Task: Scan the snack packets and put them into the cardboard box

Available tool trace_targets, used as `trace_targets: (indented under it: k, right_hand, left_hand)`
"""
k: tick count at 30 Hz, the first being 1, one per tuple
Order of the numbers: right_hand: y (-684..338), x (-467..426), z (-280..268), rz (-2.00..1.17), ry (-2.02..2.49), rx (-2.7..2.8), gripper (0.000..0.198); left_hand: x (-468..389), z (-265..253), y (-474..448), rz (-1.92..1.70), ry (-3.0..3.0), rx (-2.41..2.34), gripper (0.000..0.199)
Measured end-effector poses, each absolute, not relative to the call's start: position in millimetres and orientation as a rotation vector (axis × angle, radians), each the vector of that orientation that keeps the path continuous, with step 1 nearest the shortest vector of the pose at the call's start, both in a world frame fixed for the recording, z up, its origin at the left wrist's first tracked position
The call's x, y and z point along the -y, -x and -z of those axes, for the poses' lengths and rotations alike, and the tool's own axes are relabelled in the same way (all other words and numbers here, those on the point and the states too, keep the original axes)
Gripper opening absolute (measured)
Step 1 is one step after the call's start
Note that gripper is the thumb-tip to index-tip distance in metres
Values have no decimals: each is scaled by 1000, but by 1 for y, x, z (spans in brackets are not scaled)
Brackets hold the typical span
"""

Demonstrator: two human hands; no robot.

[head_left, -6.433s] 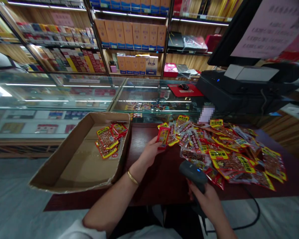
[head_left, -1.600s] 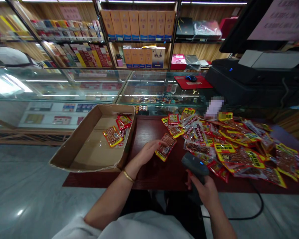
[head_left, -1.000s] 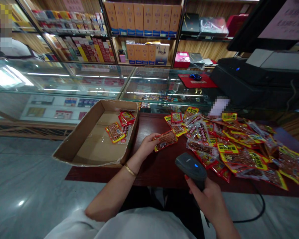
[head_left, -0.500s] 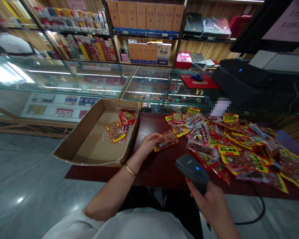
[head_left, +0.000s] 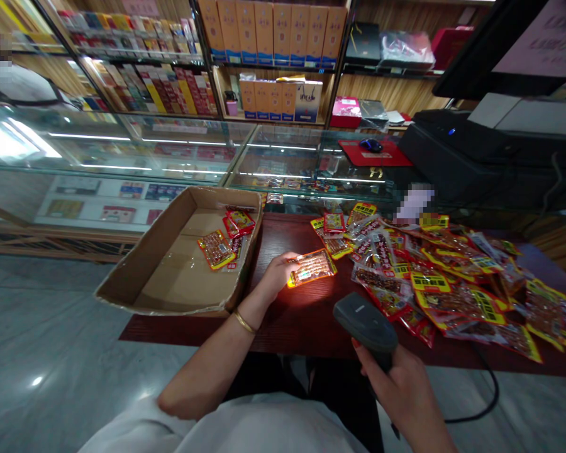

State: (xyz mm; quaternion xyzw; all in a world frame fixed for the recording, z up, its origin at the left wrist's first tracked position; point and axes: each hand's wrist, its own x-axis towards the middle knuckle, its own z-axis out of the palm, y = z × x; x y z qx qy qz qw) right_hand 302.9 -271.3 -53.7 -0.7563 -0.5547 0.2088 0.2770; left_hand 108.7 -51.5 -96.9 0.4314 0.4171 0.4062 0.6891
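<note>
My left hand [head_left: 277, 275] pinches the left end of a snack packet [head_left: 312, 267] with yellow and red edges, just over the dark red tabletop [head_left: 283, 321]. Light from the scanner falls on the packet. In my right hand [head_left: 403, 377] is a black barcode scanner [head_left: 365, 324], its head pointing toward that packet. Left of my left hand, a shallow cardboard box [head_left: 170, 308] holds several packets [head_left: 217, 248] at its right side. A spread-out pile of similar packets [head_left: 434, 283] covers the right part of the table.
Behind the table runs a glass display counter [head_left: 183, 148]. On it are a mouse [head_left: 371, 145] on a red mat [head_left: 351, 153] and a black printer-like machine [head_left: 490, 151] at the right. A cable [head_left: 493, 393] hangs at the table's front. Another person [head_left: 26, 85] is at the far left.
The scanner's light has come on and brightens the packet in my left hand; the blue lamp on the scanner no longer shows. Both hands have barely moved.
</note>
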Motion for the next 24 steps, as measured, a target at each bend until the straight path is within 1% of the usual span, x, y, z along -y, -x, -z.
trace_targets:
  k: [6,9,12,16,19,22,24]
  right_hand:
    - [-305,274,56,-572,2022,1475,43]
    - [-307,276,58,-631,2009,1430,41]
    - [-306,271,66,-775,1923,1275,43]
    - [-304,256,88,-1080,1616,969,53]
    - [-305,247,100,-1194,1495,864,58]
    - [-306,245,101,-1204,1509,896,59]
    - [-306,246,98,-1182,1540,919,60]
  left_hand:
    - [51,97,-110,-888,-926,-928,17]
    - [51,96,-109,-900,-895,-923,16]
    - [54,94,-108,-955,-845,-927,20]
    - [58,86,-112,-1050,-767,-927,29]
    - [48,74,-133,-1070,-741,-905,27]
    - [27,57,-172,-1043,-756,-870,25]
    - [14,46,-200,-984,-788,-839,31]
